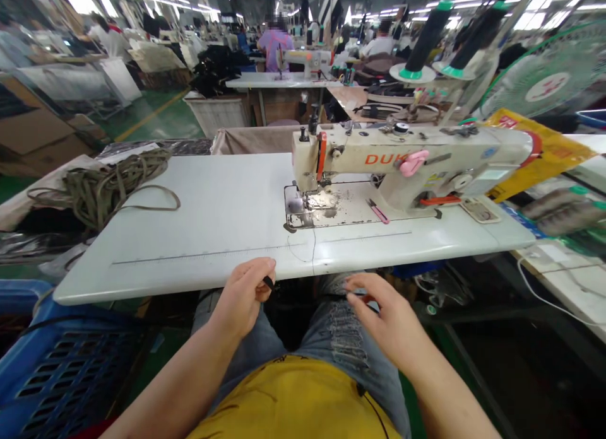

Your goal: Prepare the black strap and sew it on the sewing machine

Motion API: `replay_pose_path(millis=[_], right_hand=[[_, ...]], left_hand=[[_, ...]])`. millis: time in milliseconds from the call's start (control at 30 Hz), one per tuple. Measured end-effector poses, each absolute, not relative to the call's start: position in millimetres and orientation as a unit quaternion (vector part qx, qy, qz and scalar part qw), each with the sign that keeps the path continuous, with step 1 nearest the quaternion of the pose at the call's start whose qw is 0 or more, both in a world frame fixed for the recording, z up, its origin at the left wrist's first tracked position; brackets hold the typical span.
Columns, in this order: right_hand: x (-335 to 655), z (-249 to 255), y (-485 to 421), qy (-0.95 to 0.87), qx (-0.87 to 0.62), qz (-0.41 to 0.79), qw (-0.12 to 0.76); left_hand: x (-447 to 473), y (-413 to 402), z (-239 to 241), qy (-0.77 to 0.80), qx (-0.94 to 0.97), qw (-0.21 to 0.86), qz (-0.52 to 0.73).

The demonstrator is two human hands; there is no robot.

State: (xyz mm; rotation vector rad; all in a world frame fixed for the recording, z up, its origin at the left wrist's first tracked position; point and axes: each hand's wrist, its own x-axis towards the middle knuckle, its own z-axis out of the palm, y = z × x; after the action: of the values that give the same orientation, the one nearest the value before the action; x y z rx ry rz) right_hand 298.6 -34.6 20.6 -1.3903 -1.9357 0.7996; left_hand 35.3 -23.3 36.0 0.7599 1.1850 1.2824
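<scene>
My left hand (247, 294) is closed at the front edge of the sewing table (227, 180), with the end of a short black strip (269, 282) poking out between thumb and fingers. Over my lap, just below the table edge, my right hand (379, 303) has its fingers bent, with thumb and index finger apart. Nothing clear shows in it, though its palm side is partly hidden. The sewing machine (350, 152) stands ahead, its needle area near the table's middle. Pink-handled thread snips (379, 210) lie on its bed. A loose dark thread (313, 253) runs from the bed toward the front edge.
A heap of olive-brown cord (108, 183) lies at the table's left end. A blue plastic basket (71, 363) stands low at left. Black thread cones (426, 38), a green fan (544, 79) and a yellow bag (534, 155) are at right. People work at machines further back.
</scene>
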Motion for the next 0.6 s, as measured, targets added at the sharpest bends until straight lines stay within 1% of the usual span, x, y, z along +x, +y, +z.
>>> replay_pose_path(millis=[33,100,200,333,400,500,600], right_hand=[[281.7,24.4,-36.0,-0.733,-0.497,0.339,0.318],[254.4,29.2,-38.5,-0.732,-0.455,0.402,0.309],[229.1,28.0,-39.8,-0.718,-0.411,0.484,0.284],[220.7,20.0,-35.9,-0.684,-0.381,0.576,0.235],[227.3,18.4,-32.6,-0.684,-0.387,0.577,0.224],[245.9,19.5,-27.2,-0.710,-0.418,0.509,0.247],[265.7,20.7,-22.7,-0.724,-0.446,0.452,0.269]], left_hand=[[37.6,-23.7,38.8,0.499,0.327,0.590,0.543],[39.2,-25.5,44.2,0.491,0.338,0.603,0.530],[37.5,-28.7,48.9,0.485,0.358,0.615,0.508],[27.0,-29.1,45.6,0.492,0.391,0.621,0.468],[18.6,-26.7,40.7,0.520,0.419,0.584,0.462],[8.1,-21.4,34.0,0.567,0.486,0.497,0.442],[6.7,-17.4,32.3,0.587,0.533,0.465,0.393]])
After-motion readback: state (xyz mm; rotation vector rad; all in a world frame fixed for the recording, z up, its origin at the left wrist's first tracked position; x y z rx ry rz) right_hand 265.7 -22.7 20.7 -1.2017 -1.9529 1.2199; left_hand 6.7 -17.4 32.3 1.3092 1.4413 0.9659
